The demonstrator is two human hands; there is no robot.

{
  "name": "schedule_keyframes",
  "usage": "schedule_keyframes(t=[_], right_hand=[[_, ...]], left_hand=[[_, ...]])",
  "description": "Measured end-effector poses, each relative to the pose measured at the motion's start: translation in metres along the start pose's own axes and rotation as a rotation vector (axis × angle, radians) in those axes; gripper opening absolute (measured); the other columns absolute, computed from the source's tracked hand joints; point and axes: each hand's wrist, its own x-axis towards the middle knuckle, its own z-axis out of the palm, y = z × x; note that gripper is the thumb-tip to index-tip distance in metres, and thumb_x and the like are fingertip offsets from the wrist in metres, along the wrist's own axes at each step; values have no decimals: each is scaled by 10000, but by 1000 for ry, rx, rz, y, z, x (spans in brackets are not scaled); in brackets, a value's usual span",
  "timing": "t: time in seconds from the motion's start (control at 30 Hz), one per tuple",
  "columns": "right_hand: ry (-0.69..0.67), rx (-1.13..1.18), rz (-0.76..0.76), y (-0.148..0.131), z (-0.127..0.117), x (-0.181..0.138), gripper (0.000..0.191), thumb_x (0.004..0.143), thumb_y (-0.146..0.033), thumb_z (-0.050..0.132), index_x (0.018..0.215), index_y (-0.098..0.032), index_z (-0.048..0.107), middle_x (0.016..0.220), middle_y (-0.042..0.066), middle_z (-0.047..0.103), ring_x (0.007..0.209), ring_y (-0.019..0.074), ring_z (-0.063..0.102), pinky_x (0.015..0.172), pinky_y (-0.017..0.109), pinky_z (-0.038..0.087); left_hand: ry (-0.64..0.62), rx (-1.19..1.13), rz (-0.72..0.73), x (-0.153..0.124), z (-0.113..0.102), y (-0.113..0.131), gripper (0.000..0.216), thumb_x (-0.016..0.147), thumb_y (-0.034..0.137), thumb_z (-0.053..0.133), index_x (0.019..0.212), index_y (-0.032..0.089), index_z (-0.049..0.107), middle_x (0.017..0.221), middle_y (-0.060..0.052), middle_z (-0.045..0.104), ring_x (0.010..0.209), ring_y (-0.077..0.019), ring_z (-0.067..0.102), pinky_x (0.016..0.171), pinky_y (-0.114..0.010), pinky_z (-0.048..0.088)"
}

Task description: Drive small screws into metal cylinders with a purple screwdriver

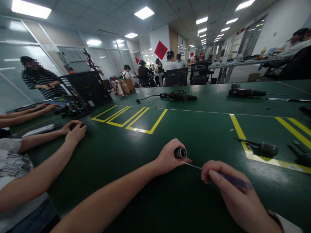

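Looking out across a wide, dark green counter, finding a dull shine on its surface and outlines in yellow tape. Seeing, toward the far side, a black wired gadget and, at the right, a power drill, with a dark-handled screwdriver nearer, lying across the tape. Noticing a large black case on the left and, closer, a co-worker's hands around something dark, too hidden to make out. Taking in a bright office beyond: ceiling lights, a red paper diamond on a pillar, black chairs and several seated people.

Looking closely at a short, dark grey tube, seeing a round, hollow end with a paler rim. Seeing also a slim tool with a thin, straight shaft and a purplish handle.

Holding the tube in the left hand, closing the fingers around it and leaving the hollow end facing right. Gripping the slim tool in the right hand, bending thumb and fingers around the handle. Pointing the shaft leftward, with its tip just below the tube's open end; not being able to tell whether touching it.
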Motion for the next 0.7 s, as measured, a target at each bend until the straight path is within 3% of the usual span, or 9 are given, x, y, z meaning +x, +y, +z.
schedule_keyframes(t=[0.17, 0.37, 0.53, 0.7], right_hand=[[46, 98, -12, 2, -1, 4, 247, 910, -353, 476, 819, -234, 673, 822, 27, 653, 786, 181, 589, 691, 275, 482], [22, -194, -171, -10, 4, -4, 147, 900, -261, 482, 867, -253, 625, 796, -4, 635, 742, 152, 604, 636, 231, 484], [21, -364, -197, -12, 7, -9, 123, 894, -242, 459, 878, -245, 581, 822, 10, 625, 757, 172, 612, 634, 264, 496], [37, -380, -178, -7, 8, -8, 124, 892, -247, 451, 882, -243, 574, 845, 21, 629, 792, 192, 616, 651, 291, 498]], left_hand=[[-32, 17, -27, -4, 3, 1, 230, 729, 307, 670, 809, 169, 504, 799, 3, 541, 706, -131, 486, 629, -245, 382], [-67, 103, 142, -6, 5, 7, 195, 738, 267, 671, 782, 174, 505, 816, -6, 570, 787, -150, 513, 751, -288, 354], [38, -26, 43, -6, 11, 4, 214, 714, 250, 689, 768, 172, 497, 827, -9, 558, 790, -144, 514, 738, -280, 376], [31, -185, -11, -6, 16, 6, 199, 705, 232, 675, 720, 163, 489, 742, 10, 514, 679, -111, 486, 633, -232, 400]])
